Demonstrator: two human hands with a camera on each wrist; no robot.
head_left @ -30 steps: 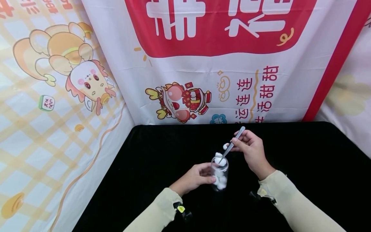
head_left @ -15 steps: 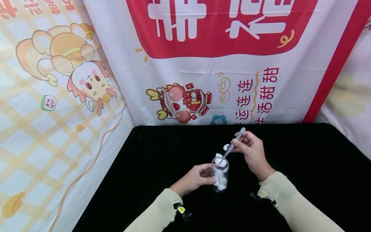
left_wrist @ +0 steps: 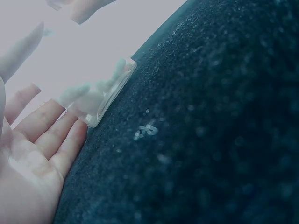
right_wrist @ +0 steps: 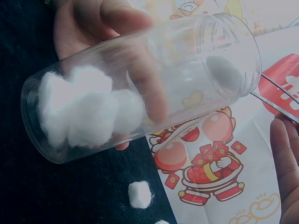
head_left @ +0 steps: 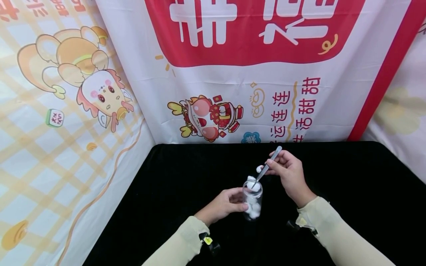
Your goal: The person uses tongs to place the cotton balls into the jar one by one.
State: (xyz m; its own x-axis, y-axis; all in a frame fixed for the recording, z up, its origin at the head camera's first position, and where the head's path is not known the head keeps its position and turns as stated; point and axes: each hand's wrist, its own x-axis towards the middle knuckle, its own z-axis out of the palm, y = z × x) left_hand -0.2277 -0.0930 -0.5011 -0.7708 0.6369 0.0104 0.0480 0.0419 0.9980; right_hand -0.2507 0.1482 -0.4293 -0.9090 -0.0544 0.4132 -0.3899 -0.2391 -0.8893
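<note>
My left hand (head_left: 223,204) grips a clear jar (head_left: 253,202) by its side, thumb in front and fingers behind. Several white cotton balls (right_wrist: 91,107) lie at the jar's bottom. A pair of metal tweezers (head_left: 267,164) is pinched in my right hand (head_left: 290,173), slanting down to the jar's mouth. Another cotton ball (right_wrist: 223,72) sits just inside the mouth, right by the tweezer tips. In the left wrist view, glare washes out most of the jar (left_wrist: 100,105), with the left fingers (left_wrist: 49,128) beside its base.
On the black-covered table (head_left: 186,170), one loose cotton ball (head_left: 259,169) lies behind the right fingers. The right wrist view shows a loose cotton ball (right_wrist: 140,194) beyond the jar. A printed cloth backdrop (head_left: 213,81) rises behind the table.
The camera view has shifted very slightly. Both hands, the jar and the tweezers hold nearly the same place throughout.
</note>
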